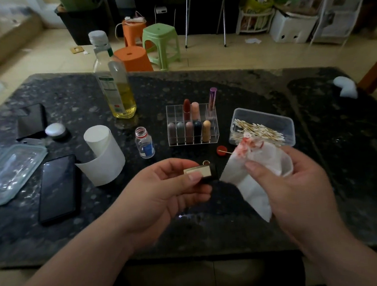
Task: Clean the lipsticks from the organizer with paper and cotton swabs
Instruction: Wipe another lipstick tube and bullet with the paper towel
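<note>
My left hand point(164, 190) holds a squarish gold and black lipstick point(200, 172) between thumb and fingers. Just to its right, my right hand point(284, 180) grips a crumpled white paper point(254, 173) stained red at the top. The clear organizer point(193, 125) stands behind, holding several lipsticks in two rows, with a purple tube point(212, 97) at its back right. A clear box of cotton swabs point(261, 127) sits to the right of it. A used swab point(226, 152) lies across a small red cap point(222, 151).
On the dark stone table point(322, 176) stand a paper roll point(104, 154), a small open bottle point(145, 145) and a tall oil bottle point(116, 80). Two phones point(58, 188) and a plastic lid point(7, 172) lie at the left. Stools stand beyond the far edge.
</note>
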Available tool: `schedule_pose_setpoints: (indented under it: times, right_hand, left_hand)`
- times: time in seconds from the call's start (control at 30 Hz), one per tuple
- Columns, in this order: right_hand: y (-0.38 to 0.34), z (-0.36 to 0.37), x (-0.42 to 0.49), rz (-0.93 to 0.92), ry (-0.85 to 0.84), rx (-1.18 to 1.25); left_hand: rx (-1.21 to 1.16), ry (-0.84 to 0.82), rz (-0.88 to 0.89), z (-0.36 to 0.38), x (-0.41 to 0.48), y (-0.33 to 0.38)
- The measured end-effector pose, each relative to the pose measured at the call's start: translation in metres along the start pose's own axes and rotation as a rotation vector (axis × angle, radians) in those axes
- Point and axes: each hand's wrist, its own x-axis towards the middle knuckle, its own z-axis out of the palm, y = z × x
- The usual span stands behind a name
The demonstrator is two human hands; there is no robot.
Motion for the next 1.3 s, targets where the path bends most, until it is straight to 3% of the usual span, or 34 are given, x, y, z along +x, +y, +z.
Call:
schedule_pose_setpoints:
  times: [0.13,0.23,0.57,0.73,0.93,1.1,1.17,1.3]
  right_hand:
    - [0.001,0.009,-0.010,-0.422,-0.017,-0.171]
    - [0.007,0.015,-0.011,-0.525,-0.058,-0.193]
    - [0.007,0.011,-0.019,-0.380,-0.245,-0.064]
    - [0.013,0.010,-0.017,-0.407,-0.341,-0.223]
    - [0.012,0.008,-0.016,-0.166,-0.432,-0.088]
    - [0.009,0.013,-0.013,-0.030,-0.423,0.000]
    - [0.010,0.014,-0.010,0.007,-0.393,0.024]
    - [0.009,0.008,-0.005,0.086,-0.402,0.074]
  left_hand:
    - [0.010,-0.009,-0.021,0.005,-0.001,0.001]
    - [0.026,-0.023,-0.047,0.009,-0.001,0.000]
    - [0.097,-0.002,-0.095,0.005,0.001,0.002]
    - [0.159,-0.067,-0.137,0.002,-0.002,0.007]
    - [0.143,-0.119,-0.114,0.001,-0.001,0.008]
    - [0.135,-0.022,-0.042,0.010,0.000,-0.003]
    - [0.245,0.028,0.032,0.015,-0.002,-0.006]
    - [0.730,0.045,0.308,0.011,-0.008,-0.013]
